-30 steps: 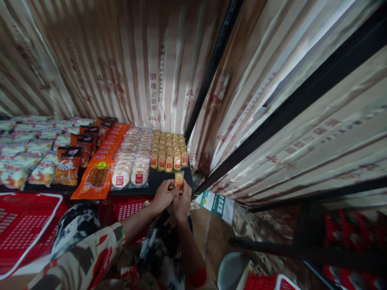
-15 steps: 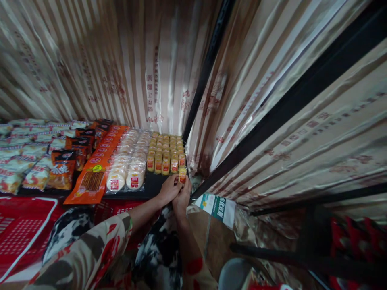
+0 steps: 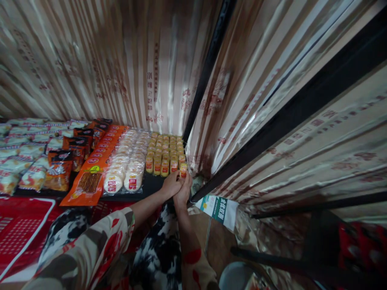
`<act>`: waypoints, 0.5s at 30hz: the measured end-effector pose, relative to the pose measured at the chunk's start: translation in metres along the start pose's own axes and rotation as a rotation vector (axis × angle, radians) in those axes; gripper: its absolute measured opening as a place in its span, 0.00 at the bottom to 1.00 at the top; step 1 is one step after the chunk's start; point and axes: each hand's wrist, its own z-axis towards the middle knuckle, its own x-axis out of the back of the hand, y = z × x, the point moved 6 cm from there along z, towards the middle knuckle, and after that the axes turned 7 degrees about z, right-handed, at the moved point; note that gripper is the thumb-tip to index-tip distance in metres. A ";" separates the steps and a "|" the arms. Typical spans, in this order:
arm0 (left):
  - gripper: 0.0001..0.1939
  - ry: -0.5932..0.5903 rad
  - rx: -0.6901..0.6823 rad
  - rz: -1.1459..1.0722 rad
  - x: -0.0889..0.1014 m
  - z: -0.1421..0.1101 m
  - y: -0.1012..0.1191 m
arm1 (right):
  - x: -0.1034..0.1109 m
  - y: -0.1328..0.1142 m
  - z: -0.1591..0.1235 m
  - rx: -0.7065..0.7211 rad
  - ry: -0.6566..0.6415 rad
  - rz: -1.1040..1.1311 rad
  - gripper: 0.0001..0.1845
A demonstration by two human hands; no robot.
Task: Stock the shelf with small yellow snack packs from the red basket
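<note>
At the right end of the black shelf [image 3: 152, 182], both my hands meet at a small yellow snack pack [image 3: 183, 166] with a red label. My right hand [image 3: 183, 192] grips it from below and the right. The curled fingers of my left hand [image 3: 171, 185] close in on its lower left side; their tips are partly hidden. The pack stands at the right end of the front row of similar yellow packs [image 3: 165, 155]. Left of these lie rows of round white cakes [image 3: 133, 177] in clear wrap, then flat orange snack bags [image 3: 87, 181].
Orange-and-black bags [image 3: 59, 169] and white bags [image 3: 33, 173] fill the shelf's left side. Below is a red basket [image 3: 21, 229] with a white handle. A black post [image 3: 208, 72] and beige printed curtains [image 3: 127, 60] enclose the corner. A pale round container [image 3: 238, 276] sits lower right.
Both hands have moved slightly forward with the yellow pack, from just in front of the rows to the front row's right end. The view has shifted a little.
</note>
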 end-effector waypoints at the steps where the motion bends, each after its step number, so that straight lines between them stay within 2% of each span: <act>1: 0.16 -0.003 0.004 0.008 0.000 0.001 0.000 | -0.001 0.001 0.001 -0.005 -0.001 0.000 0.31; 10: 0.18 0.035 0.001 0.020 0.002 0.002 -0.002 | -0.008 0.008 0.013 -0.034 -0.019 0.040 0.30; 15: 0.16 0.019 0.003 0.057 0.001 0.003 -0.002 | -0.013 0.016 0.017 -0.018 -0.027 0.045 0.28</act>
